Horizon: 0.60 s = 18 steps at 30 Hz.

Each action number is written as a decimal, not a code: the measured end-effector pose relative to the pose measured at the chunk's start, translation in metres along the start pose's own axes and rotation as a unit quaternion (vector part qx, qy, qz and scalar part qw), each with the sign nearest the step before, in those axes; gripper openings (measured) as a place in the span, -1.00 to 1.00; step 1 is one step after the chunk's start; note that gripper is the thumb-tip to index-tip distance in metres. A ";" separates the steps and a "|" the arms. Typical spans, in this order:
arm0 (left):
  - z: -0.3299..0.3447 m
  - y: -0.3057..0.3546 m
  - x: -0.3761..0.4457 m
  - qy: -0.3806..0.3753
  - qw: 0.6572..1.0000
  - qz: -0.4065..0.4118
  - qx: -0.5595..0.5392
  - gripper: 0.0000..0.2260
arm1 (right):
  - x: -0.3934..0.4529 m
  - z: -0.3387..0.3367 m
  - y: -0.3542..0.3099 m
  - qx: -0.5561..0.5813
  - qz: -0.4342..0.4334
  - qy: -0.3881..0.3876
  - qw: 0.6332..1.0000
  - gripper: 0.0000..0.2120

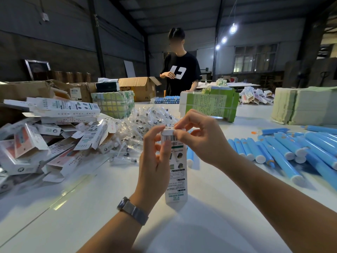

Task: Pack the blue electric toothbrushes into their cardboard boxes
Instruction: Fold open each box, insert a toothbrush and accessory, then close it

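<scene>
A tall white cardboard box point(177, 177) with a barcode and green print stands upright on the white table point(76, 207) in front of me. My left hand point(156, 161) grips its upper left side. My right hand point(198, 137) pinches the flap at its top end. Several blue electric toothbrushes point(284, 152) lie in a loose heap to the right. One blue toothbrush point(190, 156) lies just behind the box. What the box holds is hidden.
A pile of white boxes point(54, 136), some open, fills the left side. Clear-wrapped brush heads point(145, 119) lie heaped behind my hands. Green bundles point(209, 105), flat stacks point(306, 106) and brown cartons point(140, 87) line the far edge, where a person point(179, 70) stands.
</scene>
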<state>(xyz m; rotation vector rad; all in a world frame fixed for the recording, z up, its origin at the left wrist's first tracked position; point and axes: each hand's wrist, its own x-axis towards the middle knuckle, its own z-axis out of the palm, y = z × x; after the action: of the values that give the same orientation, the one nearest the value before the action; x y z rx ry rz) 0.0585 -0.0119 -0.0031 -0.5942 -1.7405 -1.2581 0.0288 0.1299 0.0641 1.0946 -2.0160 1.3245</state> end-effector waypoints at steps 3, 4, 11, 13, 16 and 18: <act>0.002 0.000 0.000 0.008 1.000 -0.003 0.001 -0.73 | 0.001 0.002 0.001 0.004 -0.001 0.006 1.000 -0.89; 0.002 -0.001 -0.001 0.007 1.000 -0.001 0.003 -0.74 | 0.001 0.002 0.001 0.007 -0.001 0.004 1.000 -0.90; 0.000 -0.002 -0.001 0.005 1.000 -0.009 0.006 -0.69 | 0.005 -0.001 -0.001 -0.002 0.005 0.004 1.000 -0.94; 0.000 -0.002 -0.001 0.004 1.000 -0.013 0.000 -0.66 | 0.005 -0.002 -0.003 -0.015 -0.006 0.012 1.000 -0.94; -0.001 -0.001 0.000 -0.001 1.000 -0.014 -0.006 -0.65 | 0.007 -0.007 -0.006 -0.030 -0.015 -0.001 0.999 -0.92; -0.002 -0.001 0.000 -0.004 1.000 -0.019 -0.014 -0.64 | 0.008 -0.010 -0.006 -0.022 -0.006 -0.019 1.000 -0.88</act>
<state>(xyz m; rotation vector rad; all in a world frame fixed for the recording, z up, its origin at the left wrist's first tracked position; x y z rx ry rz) 0.0582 -0.0138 -0.0039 -0.5861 -1.7506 -1.3098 0.0293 0.1352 0.0773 1.1182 -2.0530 1.2569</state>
